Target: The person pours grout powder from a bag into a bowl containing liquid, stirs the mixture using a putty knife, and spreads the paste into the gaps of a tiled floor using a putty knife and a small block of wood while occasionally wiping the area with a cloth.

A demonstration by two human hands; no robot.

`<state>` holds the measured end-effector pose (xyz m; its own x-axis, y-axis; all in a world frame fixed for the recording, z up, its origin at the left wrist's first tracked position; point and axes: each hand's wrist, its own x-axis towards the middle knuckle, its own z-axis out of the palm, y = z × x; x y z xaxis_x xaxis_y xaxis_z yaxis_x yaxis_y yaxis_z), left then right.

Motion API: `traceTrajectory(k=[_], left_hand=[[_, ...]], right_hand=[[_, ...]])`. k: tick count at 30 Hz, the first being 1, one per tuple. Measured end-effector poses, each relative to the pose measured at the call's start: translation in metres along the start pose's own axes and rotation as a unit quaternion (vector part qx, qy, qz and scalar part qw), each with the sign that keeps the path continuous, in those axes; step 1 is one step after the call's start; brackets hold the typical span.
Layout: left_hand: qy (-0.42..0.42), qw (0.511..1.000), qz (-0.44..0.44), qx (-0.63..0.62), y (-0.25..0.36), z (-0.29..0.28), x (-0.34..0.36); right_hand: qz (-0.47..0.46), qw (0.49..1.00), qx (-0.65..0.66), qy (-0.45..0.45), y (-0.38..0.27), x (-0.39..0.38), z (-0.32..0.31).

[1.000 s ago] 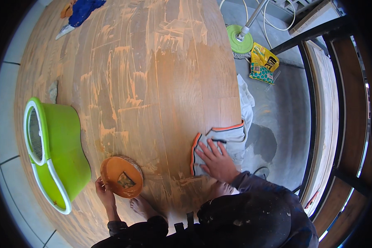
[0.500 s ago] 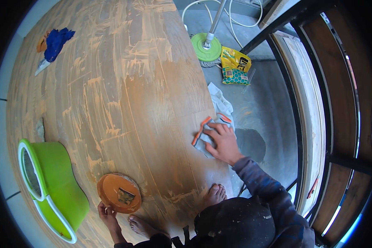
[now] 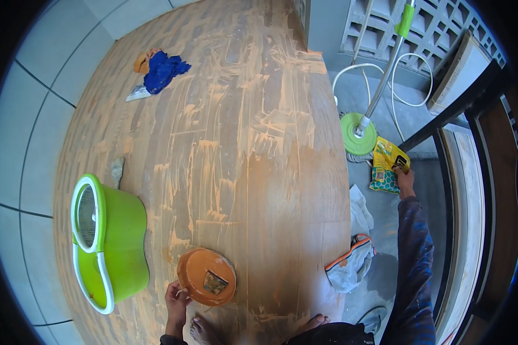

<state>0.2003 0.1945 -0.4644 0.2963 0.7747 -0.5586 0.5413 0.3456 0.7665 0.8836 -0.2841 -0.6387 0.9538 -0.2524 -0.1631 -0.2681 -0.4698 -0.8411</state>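
My left hand [image 3: 177, 295] is closed at the lower left rim of a shallow round orange bowl [image 3: 191, 284], thumb and fingertips pinching the edge. A small dark patterned sheet or packet [image 3: 216, 282] lies inside the bowl. Stretched out to the right, my right hand [image 3: 406, 180] is closed on the right side of a yellow and green plastic bag [image 3: 389, 155] on the grey floor; its fingertips are partly hard to make out. A grey cloth with orange trim [image 3: 354, 266] hangs over the right edge of the wooden boards [image 3: 270, 201], which carry streaks of orange filler, next to a white cloth [image 3: 361, 210].
On the left stands a green spin-mop bucket [image 3: 124, 247], with a small grey rag [image 3: 117, 171] behind it. A blue cloth [image 3: 166, 72] lies far left. Beyond the bag are a green mop head [image 3: 358, 133] and a white hose [image 3: 411, 103]. A black metal frame [image 3: 454, 103] borders the right.
My right hand has left the grey cloth and moved forward to the bag. The cloth now lies loose over the board edge. My left hand stays at the bowl; the view has shifted.
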Motion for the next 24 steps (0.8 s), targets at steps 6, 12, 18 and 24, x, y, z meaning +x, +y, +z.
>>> traceTrajectory(k=[6,12,18,24], left_hand=[[-0.038,0.998,-0.029,-0.028,0.0,0.027,-0.002],[-0.036,0.999,-0.024,-0.015,-0.002,0.02,-0.002],[-0.066,0.997,0.003,-0.042,-0.005,0.02,-0.003],[0.003,0.976,0.191,0.108,0.002,0.024,0.005]], right_hand=[[0.004,0.999,0.028,0.017,0.014,0.032,-0.047],[-0.153,0.978,0.14,-0.034,0.009,-0.036,-0.06],[-0.23,0.965,0.097,-0.086,-0.052,-0.116,-0.087],[-0.505,0.852,-0.077,-0.115,-0.154,-0.232,-0.105]])
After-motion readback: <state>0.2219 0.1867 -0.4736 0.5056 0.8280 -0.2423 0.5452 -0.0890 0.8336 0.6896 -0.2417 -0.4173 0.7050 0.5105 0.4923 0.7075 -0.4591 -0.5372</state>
